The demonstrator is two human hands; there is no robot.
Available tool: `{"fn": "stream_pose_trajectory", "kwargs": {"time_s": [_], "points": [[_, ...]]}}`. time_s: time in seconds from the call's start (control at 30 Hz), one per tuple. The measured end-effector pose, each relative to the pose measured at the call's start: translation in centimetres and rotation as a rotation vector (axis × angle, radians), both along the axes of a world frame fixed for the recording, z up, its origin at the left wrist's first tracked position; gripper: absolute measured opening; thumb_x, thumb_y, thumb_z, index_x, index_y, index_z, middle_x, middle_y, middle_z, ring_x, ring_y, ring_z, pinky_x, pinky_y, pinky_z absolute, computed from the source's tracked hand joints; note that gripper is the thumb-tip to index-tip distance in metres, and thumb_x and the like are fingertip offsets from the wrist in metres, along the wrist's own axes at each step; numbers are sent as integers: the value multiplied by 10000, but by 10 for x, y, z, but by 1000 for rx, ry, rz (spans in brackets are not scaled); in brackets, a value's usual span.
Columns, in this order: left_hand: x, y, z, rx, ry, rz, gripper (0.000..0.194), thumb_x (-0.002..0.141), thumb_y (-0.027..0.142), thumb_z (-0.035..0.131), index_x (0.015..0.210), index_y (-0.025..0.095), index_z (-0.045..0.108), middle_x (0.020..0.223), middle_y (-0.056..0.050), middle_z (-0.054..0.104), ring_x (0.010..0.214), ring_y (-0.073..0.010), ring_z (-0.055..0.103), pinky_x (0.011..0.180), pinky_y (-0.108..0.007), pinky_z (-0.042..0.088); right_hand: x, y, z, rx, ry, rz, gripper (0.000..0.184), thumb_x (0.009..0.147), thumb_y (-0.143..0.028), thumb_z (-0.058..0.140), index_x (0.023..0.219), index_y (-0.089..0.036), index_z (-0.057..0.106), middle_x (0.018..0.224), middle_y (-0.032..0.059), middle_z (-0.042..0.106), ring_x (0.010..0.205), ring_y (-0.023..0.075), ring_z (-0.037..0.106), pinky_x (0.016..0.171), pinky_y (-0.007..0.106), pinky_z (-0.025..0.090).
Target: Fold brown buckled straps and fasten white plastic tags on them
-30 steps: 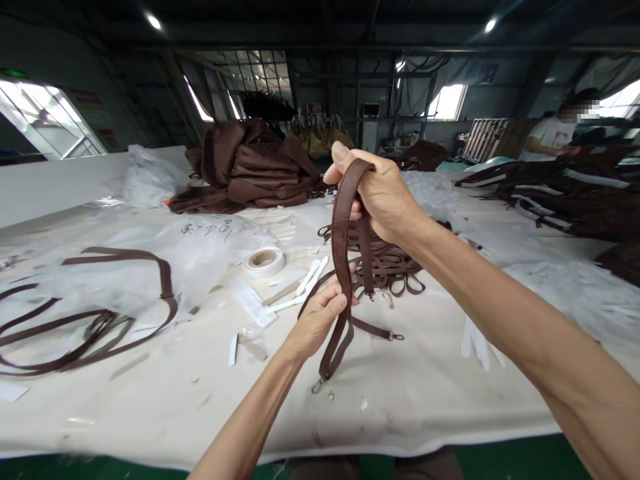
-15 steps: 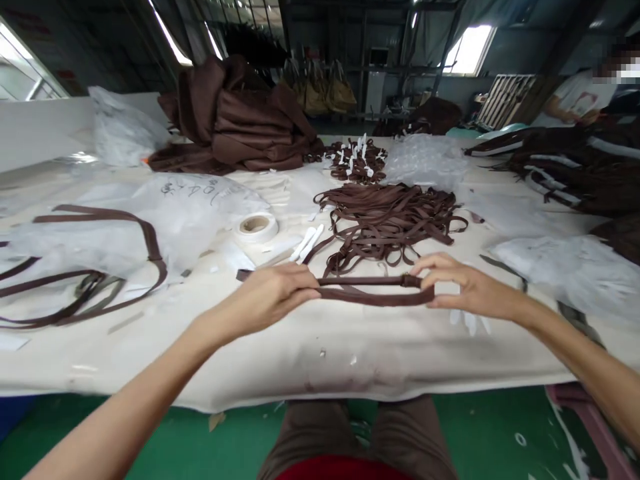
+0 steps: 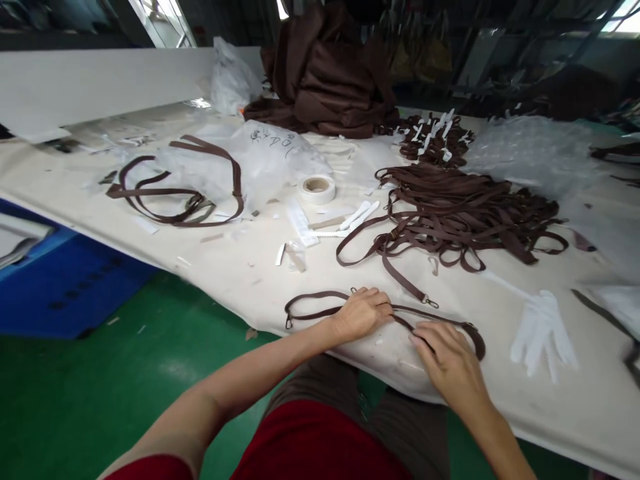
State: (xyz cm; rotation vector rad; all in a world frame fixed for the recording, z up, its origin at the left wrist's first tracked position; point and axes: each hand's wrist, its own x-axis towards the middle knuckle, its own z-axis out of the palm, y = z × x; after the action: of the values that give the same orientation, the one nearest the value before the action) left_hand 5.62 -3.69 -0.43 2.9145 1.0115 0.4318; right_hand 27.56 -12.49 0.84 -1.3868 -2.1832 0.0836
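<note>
A brown strap with metal clips lies in long loops near the table's front edge. My left hand is closed over its middle, pressing the lengths together on the tabletop. To the right, my right hand pinches the same strap between thumb and fingers, and a looped end bends round beyond it. One metal clip hangs at the strap's left end. Just behind my hands, a heap of similar brown straps is spread out, with one clipped end trailing toward me.
A roll of white tape and white plastic pieces lie behind my left hand. White gloves rest at the right. Loose brown straps are at the left, with brown bags piled at the back. A blue bin stands below the table.
The strap was held up in the air, then stretched level between both hands; now it lies looped on the table under them. My view has turned left and down.
</note>
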Motion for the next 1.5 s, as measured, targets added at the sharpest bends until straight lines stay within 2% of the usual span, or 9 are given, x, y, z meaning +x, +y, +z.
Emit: {"fn": "stream_pose_trajectory", "kwargs": {"time_s": [0.17,0.4,0.5,0.6,0.83,0.97,1.17,1.37,1.5], "points": [[-1,2,-6,24,0,-34,255,971,398,551,899,196,690,948,-31,666,855,-181,558,747,-331,390,-30,15,-20,48,-147,-93,308,1028,-345,391,1016,-169,643,864,104,667,824,264,621,718,381,454],[-26,6,-2,43,30,-91,236,988,368,528,980,208,701,985,-43,673,861,-178,558,756,-322,393,22,17,-18,81,-227,-110,319,1019,-321,403,893,-177,659,822,97,643,807,260,602,745,389,470],[-35,8,-2,46,27,-81,245,996,365,511,1017,209,699,987,-50,668,884,-182,564,787,-322,402,43,16,-11,53,-310,-157,315,1009,-313,402,901,-184,669,1108,152,661,1018,311,596,806,439,488],[-38,10,-2,48,11,-97,229,993,357,518,1042,219,695,995,-41,667,892,-182,562,799,-323,407,56,21,-6,-13,-349,-102,306,1004,-275,392,849,-190,642,1454,134,504,1351,349,416,1011,535,428],[-41,16,-1,66,-17,-143,276,1014,340,465,1026,205,706,994,-50,669,891,-179,571,795,-315,441,66,48,9,-258,-352,68,234,984,-241,424,866,-202,623,1546,80,419,1472,307,268,1135,633,288],[-40,17,0,49,-22,-157,301,1020,347,446,1025,204,710,1003,-51,679,882,-180,584,801,-317,463,67,62,20,-283,-324,118,191,954,-226,472,851,-211,632,1397,91,545,1386,294,390,1135,652,257],[-53,19,8,-81,32,-201,288,1021,302,435,1194,224,652,1047,-66,671,913,-186,587,867,-315,465,72,64,18,-276,-252,181,233,965,-243,438,824,-222,621,908,48,632,904,205,593,1117,567,321],[-96,37,25,-345,-27,-174,693,892,541,607,1442,158,431,1130,-127,641,1063,-252,567,982,-379,443,83,54,-4,-225,-180,183,320,1010,-342,397,831,-218,632,888,70,621,854,225,546,858,413,464],[-105,43,30,-455,-42,-178,713,861,585,621,1432,189,463,1212,-140,626,1118,-263,559,1029,-396,411,85,53,-9,-286,-123,175,322,1014,-340,390,836,-223,631,905,70,628,887,223,566,821,384,483]]}}
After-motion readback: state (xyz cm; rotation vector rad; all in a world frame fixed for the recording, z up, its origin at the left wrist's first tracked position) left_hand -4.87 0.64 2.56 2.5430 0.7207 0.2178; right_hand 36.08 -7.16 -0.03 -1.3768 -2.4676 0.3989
